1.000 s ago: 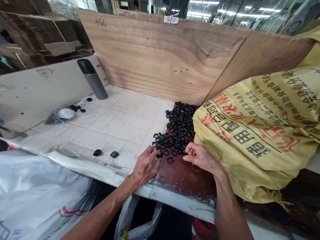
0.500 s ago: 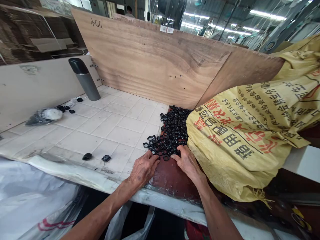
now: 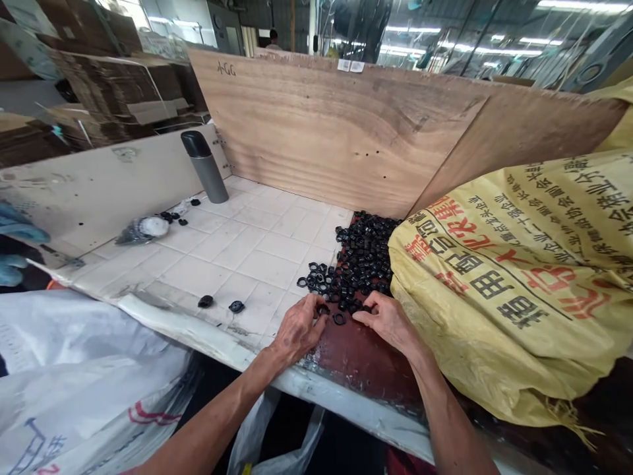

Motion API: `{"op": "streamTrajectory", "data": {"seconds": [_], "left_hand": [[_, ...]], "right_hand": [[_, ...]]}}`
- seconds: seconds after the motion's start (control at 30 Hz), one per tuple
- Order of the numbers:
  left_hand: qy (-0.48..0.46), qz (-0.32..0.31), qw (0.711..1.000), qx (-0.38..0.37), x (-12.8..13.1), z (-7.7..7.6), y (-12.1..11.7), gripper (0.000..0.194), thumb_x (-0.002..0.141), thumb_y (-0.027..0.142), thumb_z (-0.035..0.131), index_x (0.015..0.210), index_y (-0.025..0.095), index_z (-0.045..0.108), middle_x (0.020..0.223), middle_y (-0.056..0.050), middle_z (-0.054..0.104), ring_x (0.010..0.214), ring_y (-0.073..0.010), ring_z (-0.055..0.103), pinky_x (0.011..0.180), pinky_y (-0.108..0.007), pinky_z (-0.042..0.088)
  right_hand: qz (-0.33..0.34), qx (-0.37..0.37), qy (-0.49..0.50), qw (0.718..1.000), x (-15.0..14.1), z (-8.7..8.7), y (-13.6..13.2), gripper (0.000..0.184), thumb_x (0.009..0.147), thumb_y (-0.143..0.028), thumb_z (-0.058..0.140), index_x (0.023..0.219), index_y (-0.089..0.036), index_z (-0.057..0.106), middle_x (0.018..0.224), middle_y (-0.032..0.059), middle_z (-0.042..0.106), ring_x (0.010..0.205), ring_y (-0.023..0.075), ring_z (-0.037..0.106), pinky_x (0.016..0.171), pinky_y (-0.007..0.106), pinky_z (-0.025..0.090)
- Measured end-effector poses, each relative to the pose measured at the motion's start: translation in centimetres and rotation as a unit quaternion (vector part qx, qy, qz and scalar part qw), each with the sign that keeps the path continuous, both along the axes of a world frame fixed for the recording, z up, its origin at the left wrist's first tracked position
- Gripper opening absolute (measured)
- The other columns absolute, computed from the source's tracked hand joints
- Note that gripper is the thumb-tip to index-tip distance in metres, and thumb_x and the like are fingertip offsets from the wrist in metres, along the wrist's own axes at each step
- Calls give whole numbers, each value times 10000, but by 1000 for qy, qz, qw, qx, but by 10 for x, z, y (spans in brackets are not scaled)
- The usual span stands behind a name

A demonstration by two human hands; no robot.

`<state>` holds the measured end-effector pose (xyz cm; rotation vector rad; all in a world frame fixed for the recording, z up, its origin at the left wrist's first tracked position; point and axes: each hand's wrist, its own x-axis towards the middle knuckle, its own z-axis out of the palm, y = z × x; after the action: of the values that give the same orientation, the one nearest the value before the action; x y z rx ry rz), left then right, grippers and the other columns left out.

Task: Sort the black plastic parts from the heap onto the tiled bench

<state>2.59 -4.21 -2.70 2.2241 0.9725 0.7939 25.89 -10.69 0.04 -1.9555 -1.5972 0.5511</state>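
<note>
A heap of small black plastic rings (image 3: 368,254) lies on the dark red surface, spilling left onto the white tiled part. At its near edge, my left hand (image 3: 297,328) pinches one black ring (image 3: 322,309) between thumb and fingers. My right hand (image 3: 390,321) is closed at the heap's right front, with a small black piece, seemingly a ring, between thumb and forefinger, partly hidden. Between the two hands a loose black ring (image 3: 339,318) lies flat on the red surface.
A yellow woven sack (image 3: 494,284) leans in from the right. Wooden boards (image 3: 316,125) wall the back. A grey flask (image 3: 210,175), a plastic bag of parts (image 3: 143,229) and two black pieces (image 3: 236,307) stand or lie to the left. A blue-gloved hand (image 3: 20,227) shows at far left.
The view has swung left, so everything sits further right. My left hand's fingers have come up slightly around a ring, and my right hand has closed at the heap's edge.
</note>
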Motion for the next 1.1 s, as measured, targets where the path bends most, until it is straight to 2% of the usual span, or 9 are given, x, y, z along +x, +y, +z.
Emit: {"op": "streamTrajectory", "data": {"seconds": [0.1,0.2,0.33,0.43,0.53,0.63,0.73,0.9,1.1], "left_hand": [[-33,7,998,-47,-2,2,-1,264,886,200,583,1140,223,517,828,12,627,750,-167,641,742,-311,535],[-64,-11,996,-62,-4,2,-1,312,889,216,588,1194,226,520,823,14,631,721,-157,633,718,-299,535],[-109,-30,993,-38,-6,4,0,347,886,189,580,1228,234,544,936,-18,649,789,-155,644,761,-302,544],[-142,-21,990,-11,-4,7,2,298,873,176,581,1166,223,594,952,-33,633,749,-143,629,722,-295,551],[-141,4,990,10,-2,9,3,237,841,177,614,1072,223,640,920,-40,639,782,-165,633,740,-317,562],[-160,-2,987,-33,-1,10,4,248,842,163,603,1078,227,645,954,-44,642,829,-167,653,738,-306,584],[-195,-37,979,-50,0,10,5,294,847,135,584,1122,222,642,991,-49,618,835,-152,654,704,-283,590],[-192,-38,980,-35,-1,9,6,332,847,122,591,1147,244,663,1065,-58,613,882,-155,645,732,-294,579],[-195,-12,971,-138,-2,5,4,328,828,173,645,1150,220,605,1013,-30,682,802,-141,661,750,-286,573]], "right_hand": [[11,-1,88,996,-5,0,0,270,789,-360,704,1022,-225,677,740,-35,654,591,139,591,562,251,452],[2,19,150,988,-16,6,2,288,831,-411,679,1042,-217,706,743,-7,675,628,159,632,604,274,505],[6,-3,331,944,-35,19,7,321,818,-427,708,1031,-190,675,788,34,728,789,218,726,757,341,575],[20,-15,398,917,-45,25,12,347,789,-401,746,1044,-188,647,859,58,750,863,235,739,849,386,572],[11,-1,405,914,-50,21,17,398,769,-416,764,1073,-185,650,942,72,735,814,225,734,783,366,584],[-7,20,375,927,-55,10,17,374,815,-446,708,1077,-181,683,932,68,722,785,208,706,723,329,570],[-13,36,348,937,-59,4,14,318,831,-418,685,1057,-197,716,896,48,722,800,199,676,751,321,555],[38,79,299,950,-61,5,13,248,797,-304,695,1030,-231,737,1046,38,704,865,186,640,796,306,543],[19,66,311,948,-57,5,10,212,783,-340,714,953,-215,697,978,47,717,843,199,670,785,314,562]]}}
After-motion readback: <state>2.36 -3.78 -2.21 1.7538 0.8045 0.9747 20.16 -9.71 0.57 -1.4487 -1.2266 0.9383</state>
